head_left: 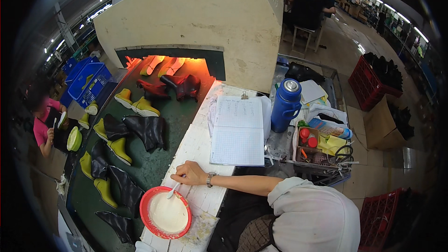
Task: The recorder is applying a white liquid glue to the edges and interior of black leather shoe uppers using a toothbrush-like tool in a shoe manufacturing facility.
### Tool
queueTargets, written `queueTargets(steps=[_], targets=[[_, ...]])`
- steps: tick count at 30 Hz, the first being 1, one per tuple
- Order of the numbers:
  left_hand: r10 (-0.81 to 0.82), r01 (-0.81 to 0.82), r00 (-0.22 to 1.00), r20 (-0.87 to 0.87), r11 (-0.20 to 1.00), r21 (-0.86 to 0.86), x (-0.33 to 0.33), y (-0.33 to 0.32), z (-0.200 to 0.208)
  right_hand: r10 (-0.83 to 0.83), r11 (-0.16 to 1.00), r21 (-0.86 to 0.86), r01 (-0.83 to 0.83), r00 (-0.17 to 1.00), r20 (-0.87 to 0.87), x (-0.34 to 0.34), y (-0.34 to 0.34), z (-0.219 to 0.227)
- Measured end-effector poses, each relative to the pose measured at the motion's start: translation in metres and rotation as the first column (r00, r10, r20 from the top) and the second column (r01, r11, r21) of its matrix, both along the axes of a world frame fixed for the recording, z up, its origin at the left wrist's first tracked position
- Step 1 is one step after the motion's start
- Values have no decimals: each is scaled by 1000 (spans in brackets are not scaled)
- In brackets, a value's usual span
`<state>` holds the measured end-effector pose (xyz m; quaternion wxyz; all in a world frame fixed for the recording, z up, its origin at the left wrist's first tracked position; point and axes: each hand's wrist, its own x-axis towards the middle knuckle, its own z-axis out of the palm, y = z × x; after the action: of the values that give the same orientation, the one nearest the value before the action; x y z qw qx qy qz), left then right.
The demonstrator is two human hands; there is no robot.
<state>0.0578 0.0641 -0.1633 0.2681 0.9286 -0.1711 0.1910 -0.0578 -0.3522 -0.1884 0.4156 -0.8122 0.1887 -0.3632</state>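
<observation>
My right hand [190, 173], with a metal watch [211, 179] on its wrist, is closed around a slim white-handled tool [174, 190]. The tool's widened lower end reaches into a red plastic bowl [144, 201] of creamy white paste [168, 213]; brush or spoon, I cannot tell. The bowl stands on a white board beside a green conveyor belt [154, 162]. Left of the bowl, black boot uppers [126, 192] and yellow-green soles [105, 193] lie on the belt. No left hand can be made out; a whitish bit [144, 246] at the lower edge is unclear.
A cream oven housing [186, 14] spans the belt, glowing orange inside. An open notebook [238, 133], a blue flask [286, 105] and a cluttered tray [310, 147] are to the right. Across the belt, a person in pink [44, 126] holds a sole. Red crates [371, 81] stand at right.
</observation>
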Motion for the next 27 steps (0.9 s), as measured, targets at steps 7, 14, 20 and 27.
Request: queueTargets(steps=[7, 14, 20, 27], targets=[[21, -19, 1000, 22, 997, -72, -7, -4, 17, 22, 999, 37, -21, 1000, -3, -1, -4, 2], [-52, 38, 997, -54, 971, -237, 33, 23, -27, -4, 1000, 11, 4, 1000, -21, -3, -2, 3], [-29, 58, 987, 158, 981, -185, -53, -9, 70, 24, 999, -22, -24, 1000, 15, 4, 16, -15], [-204, -34, 886, -416, 867, -497, -133, -54, 57, -11, 999, 36, 14, 997, -74, 3, -3, -20]])
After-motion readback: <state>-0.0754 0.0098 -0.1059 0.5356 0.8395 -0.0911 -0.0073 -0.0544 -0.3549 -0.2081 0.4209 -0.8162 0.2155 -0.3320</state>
